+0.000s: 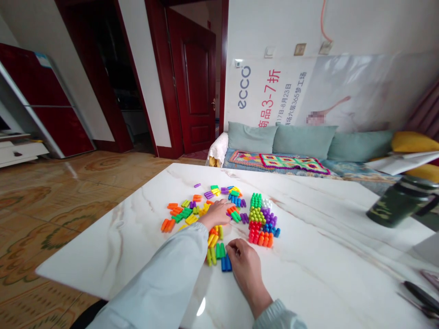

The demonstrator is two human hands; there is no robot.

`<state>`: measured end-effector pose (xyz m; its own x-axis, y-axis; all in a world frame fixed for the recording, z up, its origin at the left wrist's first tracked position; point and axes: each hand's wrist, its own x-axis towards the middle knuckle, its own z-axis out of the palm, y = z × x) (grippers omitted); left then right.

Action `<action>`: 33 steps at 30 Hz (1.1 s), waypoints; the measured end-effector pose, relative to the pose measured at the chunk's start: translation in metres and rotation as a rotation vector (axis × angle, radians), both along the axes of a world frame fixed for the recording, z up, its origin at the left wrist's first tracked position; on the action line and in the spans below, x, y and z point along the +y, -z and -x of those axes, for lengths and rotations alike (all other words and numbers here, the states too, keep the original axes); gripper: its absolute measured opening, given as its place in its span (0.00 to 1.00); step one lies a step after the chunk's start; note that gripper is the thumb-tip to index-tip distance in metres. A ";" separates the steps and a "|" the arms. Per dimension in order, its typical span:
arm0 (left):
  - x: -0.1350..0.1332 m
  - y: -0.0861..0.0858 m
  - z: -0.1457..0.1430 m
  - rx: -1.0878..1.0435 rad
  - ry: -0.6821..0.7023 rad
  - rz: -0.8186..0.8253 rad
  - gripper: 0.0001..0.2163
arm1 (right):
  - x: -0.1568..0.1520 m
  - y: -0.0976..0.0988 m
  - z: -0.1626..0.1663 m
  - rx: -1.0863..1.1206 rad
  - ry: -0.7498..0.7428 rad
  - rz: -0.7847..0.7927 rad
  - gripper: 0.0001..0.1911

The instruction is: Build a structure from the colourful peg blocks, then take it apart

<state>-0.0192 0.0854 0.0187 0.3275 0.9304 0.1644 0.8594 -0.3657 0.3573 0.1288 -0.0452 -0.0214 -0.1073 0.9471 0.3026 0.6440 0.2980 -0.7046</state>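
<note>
My left hand is stretched palm-down over loose coloured plastic pieces, its fingers reaching beside an orange-and-green cluster. Nearer to me, my right hand is closed, fingers curled together; what they hold, if anything, is hidden. Blue tube-shaped pieces lie right against its fingertips, with green pieces and yellow-green ones alongside. Small round-ended pieces are grouped by colour to the right: green, yellow-green, red, orange, purple, blue and white.
More loose pieces, such as orange ones, are scattered left on the white marbled table. A dark green mug stands at the right, with a black-handled object at the right edge. Beyond the table is a sofa with cushions.
</note>
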 end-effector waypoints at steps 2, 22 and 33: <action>0.004 -0.002 0.000 0.059 0.041 0.045 0.31 | 0.000 -0.001 0.000 -0.007 0.003 0.021 0.09; -0.010 -0.017 0.005 -0.261 -0.075 -0.088 0.06 | 0.000 0.003 0.000 0.040 0.006 0.026 0.09; -0.129 -0.003 0.011 -0.477 0.071 0.161 0.08 | -0.002 0.000 -0.001 0.649 -0.046 0.053 0.20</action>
<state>-0.0299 -0.0440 0.0221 0.3144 0.9344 0.1673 0.5617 -0.3252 0.7608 0.1300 -0.0472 -0.0214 0.0407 0.9614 0.2723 0.0702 0.2691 -0.9605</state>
